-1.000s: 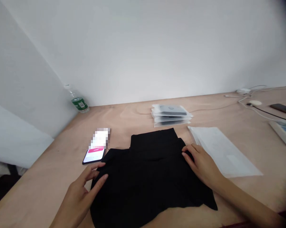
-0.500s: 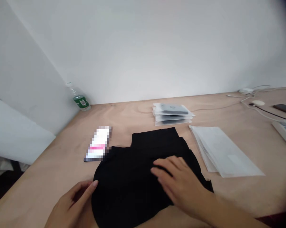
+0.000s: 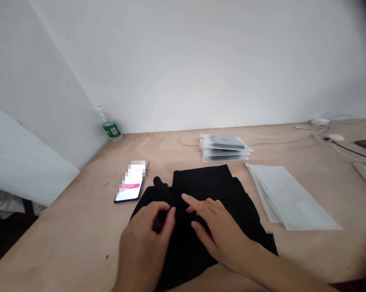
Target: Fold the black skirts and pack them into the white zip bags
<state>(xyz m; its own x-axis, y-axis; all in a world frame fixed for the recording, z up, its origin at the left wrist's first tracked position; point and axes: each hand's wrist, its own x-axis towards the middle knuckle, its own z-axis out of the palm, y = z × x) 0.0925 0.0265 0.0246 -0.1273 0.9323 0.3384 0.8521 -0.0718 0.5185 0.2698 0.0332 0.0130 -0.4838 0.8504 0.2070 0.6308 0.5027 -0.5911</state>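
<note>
A piece of black fabric (image 3: 183, 251), perhaps a garment, lies partly folded on the wooden table in front of me. My left hand (image 3: 144, 239) pinches its left side between thumb and fingers and has that side drawn inward, with a loose bit of fabric poking up beyond. Over the middle of the cloth is my right hand (image 3: 221, 227), its fingers apart and stretched forward; it looks to be resting on or just above the fabric. The near end of the cloth is partly hidden by my hands and forearms.
Left of the cloth lies a lit phone (image 3: 134, 188). A bottle with a green label (image 3: 111, 129) stands in the back corner. Behind the cloth sits a stack of filled translucent bags (image 3: 225, 148); flat translucent bags (image 3: 298, 202) lie to the right. Cables (image 3: 322, 129) run at the far right.
My left hand has moved right, bringing the cloth's left edge inward and baring table there. My right hand has shifted slightly left. The view has turned a little.
</note>
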